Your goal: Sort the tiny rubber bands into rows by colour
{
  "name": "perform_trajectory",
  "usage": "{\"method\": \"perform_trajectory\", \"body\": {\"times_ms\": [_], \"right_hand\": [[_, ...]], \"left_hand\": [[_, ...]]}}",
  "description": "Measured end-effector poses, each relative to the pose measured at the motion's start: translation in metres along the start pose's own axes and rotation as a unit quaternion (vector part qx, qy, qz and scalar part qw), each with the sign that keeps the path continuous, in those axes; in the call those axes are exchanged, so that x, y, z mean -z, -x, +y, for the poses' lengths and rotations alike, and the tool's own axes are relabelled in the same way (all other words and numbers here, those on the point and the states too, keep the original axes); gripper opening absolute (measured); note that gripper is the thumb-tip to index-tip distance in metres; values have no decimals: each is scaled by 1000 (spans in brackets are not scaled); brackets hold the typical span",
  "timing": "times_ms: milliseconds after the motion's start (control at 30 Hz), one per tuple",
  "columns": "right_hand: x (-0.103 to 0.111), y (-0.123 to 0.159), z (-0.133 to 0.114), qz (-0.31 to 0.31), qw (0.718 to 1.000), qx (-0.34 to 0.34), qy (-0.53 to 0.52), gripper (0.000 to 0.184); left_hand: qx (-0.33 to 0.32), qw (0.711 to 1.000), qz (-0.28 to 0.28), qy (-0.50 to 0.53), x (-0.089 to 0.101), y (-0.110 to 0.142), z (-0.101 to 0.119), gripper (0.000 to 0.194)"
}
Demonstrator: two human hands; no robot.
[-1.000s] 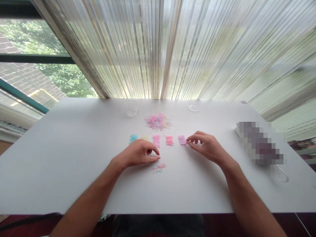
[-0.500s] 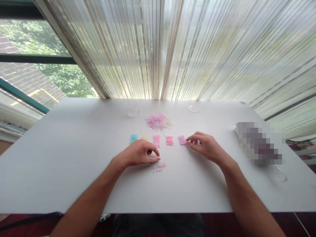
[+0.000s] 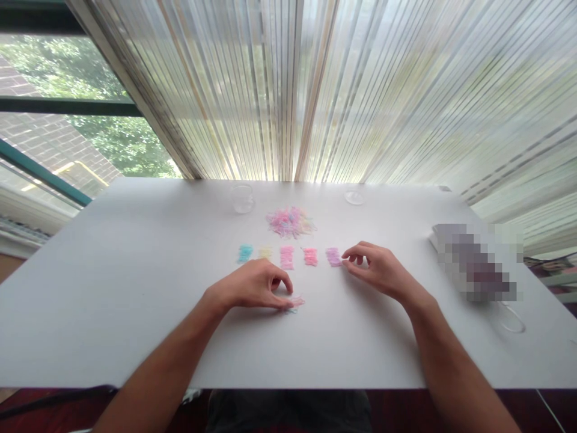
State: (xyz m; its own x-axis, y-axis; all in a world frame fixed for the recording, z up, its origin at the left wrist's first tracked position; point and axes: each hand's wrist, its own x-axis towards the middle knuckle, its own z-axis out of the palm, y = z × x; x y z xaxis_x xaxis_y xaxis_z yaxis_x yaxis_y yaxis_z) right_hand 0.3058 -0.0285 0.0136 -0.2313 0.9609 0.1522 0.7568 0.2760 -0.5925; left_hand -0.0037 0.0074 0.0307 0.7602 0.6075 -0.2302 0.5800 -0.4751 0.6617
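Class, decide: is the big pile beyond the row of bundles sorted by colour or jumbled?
Jumbled: the pile mixes pink, blue and pale yellow, whereas the bundles each show one main colour.

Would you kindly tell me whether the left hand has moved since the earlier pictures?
Yes, slightly: the left hand has come toward the near edge of the white table, its thumb now at the small mixed band pile.
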Motion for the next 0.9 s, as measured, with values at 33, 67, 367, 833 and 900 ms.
{"method": "perform_trajectory", "body": {"times_ms": [33, 67, 367, 833, 900], "right_hand": [[0, 0, 0, -7, 1000, -6, -1, 11], [0, 0, -1, -15, 1000, -12, -2, 11], [-1, 0, -2, -43, 999, -24, -8, 14], [-11, 1, -17, 13, 998, 57, -24, 9], [-23, 2, -28, -9, 995, 92, -47, 10]], "left_hand": [[1, 1000, 0, -2, 0, 0, 1, 28], [2, 1000, -1, -5, 1, 0, 1, 26], [12, 1000, -12, 2, 1, 0, 4, 20], [3, 1000, -15, -12, 0, 0, 5, 14], [1, 1000, -11, -12, -1, 0, 4, 14]]}}
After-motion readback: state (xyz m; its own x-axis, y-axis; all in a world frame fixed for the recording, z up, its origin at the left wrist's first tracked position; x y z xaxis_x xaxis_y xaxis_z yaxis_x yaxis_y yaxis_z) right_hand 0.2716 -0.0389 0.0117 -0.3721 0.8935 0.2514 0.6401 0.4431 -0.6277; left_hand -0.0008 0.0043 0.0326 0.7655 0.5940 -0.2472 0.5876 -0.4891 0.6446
